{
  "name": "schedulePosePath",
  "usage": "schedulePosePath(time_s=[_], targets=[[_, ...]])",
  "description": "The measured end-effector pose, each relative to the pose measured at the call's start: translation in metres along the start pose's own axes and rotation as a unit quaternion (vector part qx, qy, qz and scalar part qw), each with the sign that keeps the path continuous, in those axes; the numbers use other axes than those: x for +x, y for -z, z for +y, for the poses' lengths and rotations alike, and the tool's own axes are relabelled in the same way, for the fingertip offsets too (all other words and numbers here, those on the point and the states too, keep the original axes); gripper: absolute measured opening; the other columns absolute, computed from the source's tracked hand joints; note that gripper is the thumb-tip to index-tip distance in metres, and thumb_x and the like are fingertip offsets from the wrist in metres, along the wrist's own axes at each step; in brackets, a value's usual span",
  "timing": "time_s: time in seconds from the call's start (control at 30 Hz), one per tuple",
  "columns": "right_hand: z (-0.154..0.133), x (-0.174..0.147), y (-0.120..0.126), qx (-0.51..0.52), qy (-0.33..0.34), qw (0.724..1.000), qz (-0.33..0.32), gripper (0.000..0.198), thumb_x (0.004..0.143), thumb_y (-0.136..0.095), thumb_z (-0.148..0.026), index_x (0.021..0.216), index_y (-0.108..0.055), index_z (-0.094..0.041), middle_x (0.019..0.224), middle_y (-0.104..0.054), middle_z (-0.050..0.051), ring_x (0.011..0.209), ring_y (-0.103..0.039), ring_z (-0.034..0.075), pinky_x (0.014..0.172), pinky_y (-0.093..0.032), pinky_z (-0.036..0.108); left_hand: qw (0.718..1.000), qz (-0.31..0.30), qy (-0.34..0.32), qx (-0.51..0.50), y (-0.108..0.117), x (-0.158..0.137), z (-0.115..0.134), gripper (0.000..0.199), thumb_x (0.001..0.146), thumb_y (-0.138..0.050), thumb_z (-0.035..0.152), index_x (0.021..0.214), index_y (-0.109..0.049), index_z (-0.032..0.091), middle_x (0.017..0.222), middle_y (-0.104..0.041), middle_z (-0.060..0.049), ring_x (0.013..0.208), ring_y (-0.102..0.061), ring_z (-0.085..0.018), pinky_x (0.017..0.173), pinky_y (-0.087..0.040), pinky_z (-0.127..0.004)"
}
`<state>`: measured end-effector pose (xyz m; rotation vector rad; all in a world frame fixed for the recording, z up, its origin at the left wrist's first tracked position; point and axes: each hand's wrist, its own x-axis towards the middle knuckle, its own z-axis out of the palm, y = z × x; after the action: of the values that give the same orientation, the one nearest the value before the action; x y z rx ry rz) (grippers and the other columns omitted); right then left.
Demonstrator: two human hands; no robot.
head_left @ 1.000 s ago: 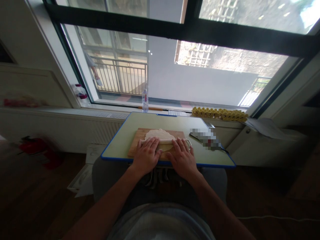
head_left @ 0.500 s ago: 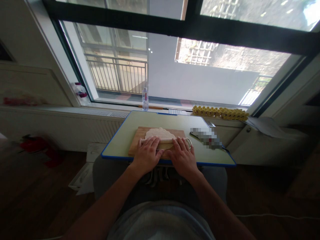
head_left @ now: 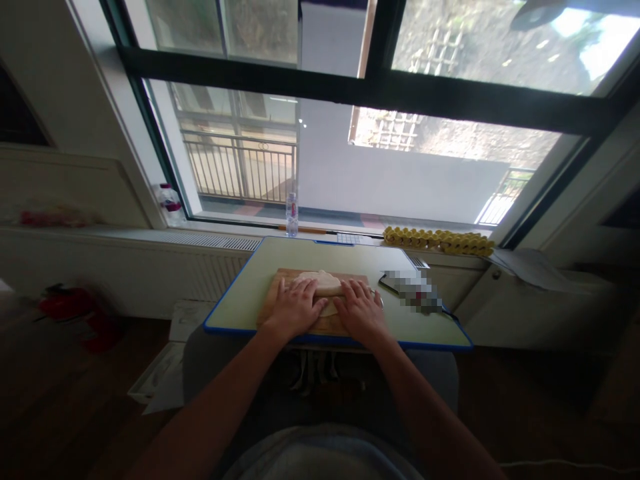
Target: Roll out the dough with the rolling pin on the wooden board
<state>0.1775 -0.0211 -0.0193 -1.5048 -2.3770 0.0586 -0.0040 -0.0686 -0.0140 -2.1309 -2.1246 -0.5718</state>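
A pale wooden rolling pin (head_left: 328,287) lies crosswise on a flattened sheet of dough (head_left: 329,309). Dough shows on both the far and near sides of the pin. Under it is a wooden cutting board (head_left: 273,308). My left hand (head_left: 295,309) rests over the pin's left part, its fingers laid across the wood and pointing away from me. Over the right part lies my right hand (head_left: 362,311), fingers likewise draped across the pin. Both palms hide the pin's ends. Just beyond my right fingers, part of a thin ring (head_left: 381,300) peeks out.
The board sits on a small blue-edged table (head_left: 234,308) over my lap. On its right lies a blurred-out object (head_left: 413,290). Along the windowsill are a clear bottle (head_left: 291,217) and a yellow bumpy strip (head_left: 437,241). A red fire extinguisher (head_left: 75,310) stands left.
Both hands have pushed the rolling pin away from me, toward the board's far side. More dough now shows on the near side. My view has tilted up slightly.
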Motion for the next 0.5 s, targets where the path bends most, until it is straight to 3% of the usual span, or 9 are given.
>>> schedulePosePath(time_s=[0.27,0.5], targets=[[0.007,-0.032,0.003,0.007,0.019,0.999,0.027,0.052,0.109,-0.039,-0.047,0.155,-0.051,-0.025,0.166,-0.046,0.008,0.156,-0.033,0.028,0.127,-0.019,0.058,1.0,0.016,-0.024,0.008,-0.001,-0.032,0.006,0.06,0.105,-0.046,0.054,0.155,-0.05,0.02,0.16,-0.054,-0.013,0.151,-0.046,-0.031,0.129,-0.022,-0.065],[0.007,-0.009,0.003,0.009,0.011,1.0,0.009,0.055,0.109,-0.04,-0.049,0.158,-0.047,-0.026,0.166,-0.046,0.009,0.156,-0.034,0.029,0.127,-0.019,0.061,0.999,-0.024,-0.01,0.018,-0.001,-0.003,-0.005,0.065,0.106,-0.042,0.06,0.157,-0.048,0.021,0.163,-0.051,-0.012,0.155,-0.04,-0.033,0.129,-0.018,-0.067]])
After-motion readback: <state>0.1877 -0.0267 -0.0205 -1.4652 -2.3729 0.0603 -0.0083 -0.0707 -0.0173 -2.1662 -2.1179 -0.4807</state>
